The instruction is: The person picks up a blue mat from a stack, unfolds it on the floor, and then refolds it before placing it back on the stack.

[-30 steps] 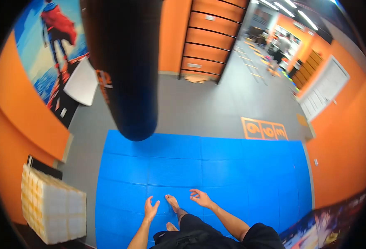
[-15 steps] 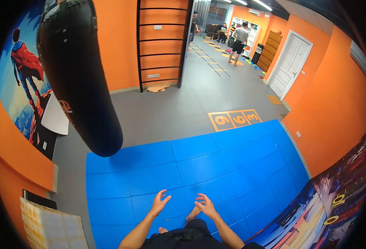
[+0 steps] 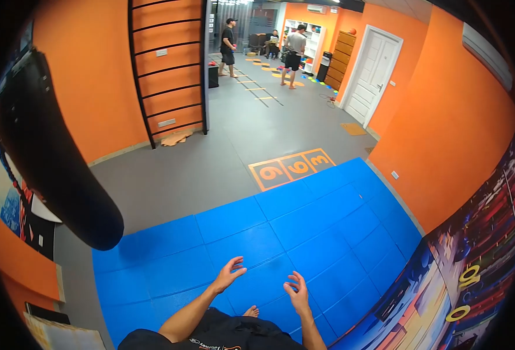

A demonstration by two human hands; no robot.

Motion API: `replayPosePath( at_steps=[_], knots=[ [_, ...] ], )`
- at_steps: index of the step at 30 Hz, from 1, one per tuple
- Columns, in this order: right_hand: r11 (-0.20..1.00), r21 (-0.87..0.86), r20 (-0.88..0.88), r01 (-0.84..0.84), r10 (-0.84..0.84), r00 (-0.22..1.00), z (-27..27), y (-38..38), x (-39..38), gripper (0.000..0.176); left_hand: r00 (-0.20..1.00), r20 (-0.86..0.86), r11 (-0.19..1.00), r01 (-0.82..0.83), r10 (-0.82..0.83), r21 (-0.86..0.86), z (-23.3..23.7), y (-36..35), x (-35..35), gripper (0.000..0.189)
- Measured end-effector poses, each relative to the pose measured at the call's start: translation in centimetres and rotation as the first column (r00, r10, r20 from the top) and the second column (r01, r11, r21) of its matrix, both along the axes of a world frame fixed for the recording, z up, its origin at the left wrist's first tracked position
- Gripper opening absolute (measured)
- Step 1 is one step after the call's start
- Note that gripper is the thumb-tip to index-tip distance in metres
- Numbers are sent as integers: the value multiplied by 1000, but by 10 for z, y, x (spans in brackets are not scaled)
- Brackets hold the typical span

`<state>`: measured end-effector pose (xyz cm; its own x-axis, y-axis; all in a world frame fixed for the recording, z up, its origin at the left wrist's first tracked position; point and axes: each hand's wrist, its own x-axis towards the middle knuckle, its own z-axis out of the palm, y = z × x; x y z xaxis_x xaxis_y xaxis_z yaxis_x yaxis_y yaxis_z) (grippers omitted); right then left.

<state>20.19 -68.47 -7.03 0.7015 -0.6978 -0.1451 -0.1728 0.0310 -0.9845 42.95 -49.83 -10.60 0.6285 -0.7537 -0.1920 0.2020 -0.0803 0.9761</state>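
At the far left, the black punching bag [image 3: 59,151] hung well apart from your hands, its lower end by the far left corner of the blue mat [image 3: 304,210]. To its right stood the wall ladder [image 3: 204,87]. Nearer you, your left hand [image 3: 229,275] was raised above the mat, fingers spread and lightly curled, gripping nothing. Your right hand [image 3: 298,293], just beside it on the right, was likewise open and unladen, with your bare foot [image 3: 251,312] between and below them. Neither hand touched the bag or the mat, so no hold or contact was under way; no finished result showed, and how much remained could not be told. Farther right, orange floor numbers [image 3: 297,168] lay beyond the mat's far edge, and a white door [image 3: 368,76] stood shut.
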Motion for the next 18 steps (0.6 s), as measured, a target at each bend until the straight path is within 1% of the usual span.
replayPosePath(
  at_steps=[4, 6, 7, 9, 10, 12, 13, 16, 18],
  knots=[
    [996, 36, 28, 81, -82, 996, -3, -59, -10, 62, 996, -9, 995, 85, -86, -56, 9, -79, 2, 65],
    [992, 59, 39, 116, -118, 992, -4, -87, -7, 60, 991, 6, 989, 137, -137, -47, 18, -114, 6, 61],
    [992, 45, 36, 121, -122, 992, -1, -102, -3, 59, 987, 16, 986, 163, -162, -43, 21, -132, 10, 59],
    [990, 20, 27, 143, -143, 989, 10, -131, 7, 56, 979, -73, 980, 183, -189, -75, 21, -169, 21, 58],
    [989, 1, 69, 151, -150, 986, 13, -151, 14, 55, 971, -119, 976, 200, -209, -89, 22, -188, 27, 58],
    [982, -30, 136, 184, -178, 975, 24, -189, 28, 53, 966, -104, 964, 219, -236, -150, 27, -229, 44, 57],
    [979, -44, 140, 199, -191, 972, 39, -208, 37, 52, 962, -101, 956, 235, -255, -178, 33, -251, 52, 57],
    [948, -145, 194, 283, -254, 948, 62, -271, 61, 49, 965, 16, 943, 260, -262, -210, 52, -325, 86, 57],
    [879, -337, 92, 338, -326, 941, 76, -312, 73, 46, 959, 59, 940, 284, -278, -190, 54, -380, 113, 56]
  ],
)
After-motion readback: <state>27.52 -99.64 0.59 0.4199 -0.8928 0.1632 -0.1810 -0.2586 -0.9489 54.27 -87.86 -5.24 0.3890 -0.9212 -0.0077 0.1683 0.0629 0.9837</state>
